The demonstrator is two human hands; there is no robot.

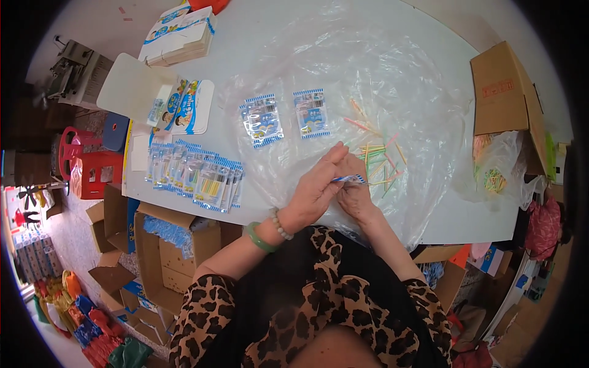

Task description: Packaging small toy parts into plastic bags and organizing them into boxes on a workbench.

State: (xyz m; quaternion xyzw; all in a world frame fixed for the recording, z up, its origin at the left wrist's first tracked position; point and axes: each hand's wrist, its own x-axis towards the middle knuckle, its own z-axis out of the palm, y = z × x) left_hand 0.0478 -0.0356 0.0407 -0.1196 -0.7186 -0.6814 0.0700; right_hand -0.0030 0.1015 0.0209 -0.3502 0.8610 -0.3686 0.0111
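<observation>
My two hands meet over the near part of a clear plastic sheet (pixel 392 67). Between them is a small packet (pixel 351 178), of which mostly a blue-and-white striped edge shows. My left hand (pixel 314 191) presses against it with the fingers reaching over my right hand (pixel 357 195), which is closed round it from the other side. Just beyond my right hand lie loose thin coloured sticks (pixel 383 161), yellow, green and pink. Farther off, two flat blue-and-clear packets, a left packet (pixel 262 121) and a right packet (pixel 311 114), rest on the sheet.
Overlapping filled packets (pixel 211 184) lie at the table's left front. Behind them are a white plastic bin (pixel 126 86) and printed cards (pixel 197 110); bundled cards (pixel 184 40) stand farther back. An open carton (pixel 503 92) and a bag of sticks (pixel 496 178) are at right.
</observation>
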